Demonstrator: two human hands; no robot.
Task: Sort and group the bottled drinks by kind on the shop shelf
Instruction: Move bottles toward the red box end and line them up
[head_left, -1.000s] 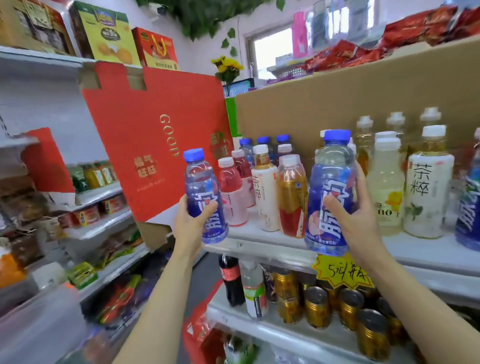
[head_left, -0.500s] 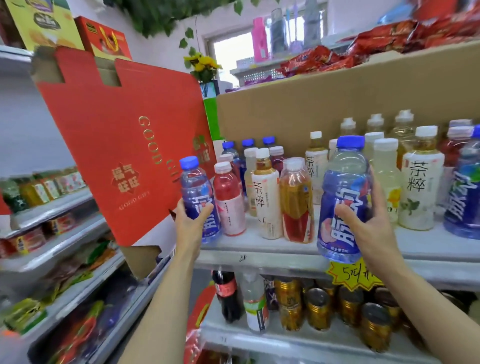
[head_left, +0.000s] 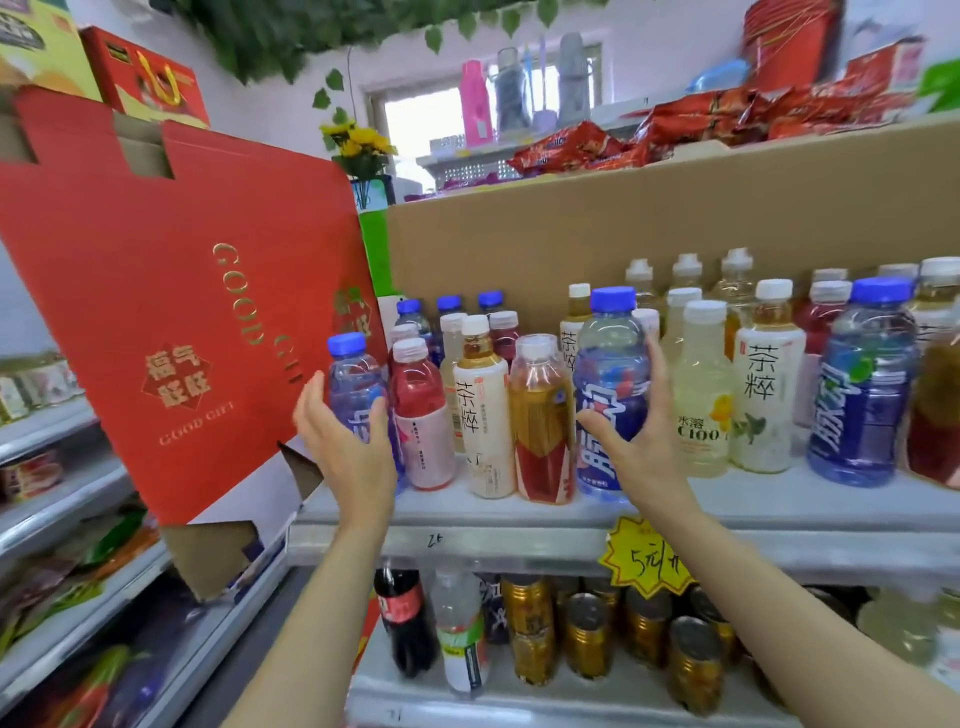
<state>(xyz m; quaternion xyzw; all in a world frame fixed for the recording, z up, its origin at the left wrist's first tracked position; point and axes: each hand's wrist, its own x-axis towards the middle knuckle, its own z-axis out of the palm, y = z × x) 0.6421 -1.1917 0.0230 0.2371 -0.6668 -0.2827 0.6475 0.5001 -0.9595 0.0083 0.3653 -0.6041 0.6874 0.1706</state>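
- A shop shelf (head_left: 519, 512) holds a crowded row of bottled drinks, seen from the person's own head.
- The left hand (head_left: 345, 447) wraps the small blue-capped bottle (head_left: 356, 387) at the shelf's left end, fingers curled on its front; the grip looks loose, palm partly off.
- The right hand (head_left: 631, 441) holds the large blue-capped bottle (head_left: 610, 389) from its right side, thumb across the label; it stands near the front edge.
- Between them stand a pink drink (head_left: 423, 415), a white-labelled tea (head_left: 483, 415) and an amber bottle (head_left: 543, 421), all touching or nearly so.
- A matching large blue bottle (head_left: 860, 395) stands well apart on the right.
- Risk, as I judge it: sliding either blue bottle sideways could knock over its close neighbours, or tip one off the front edge onto the cans (head_left: 587, 642) below.
- A leaning red gift box (head_left: 171, 312) crowds the left hand.
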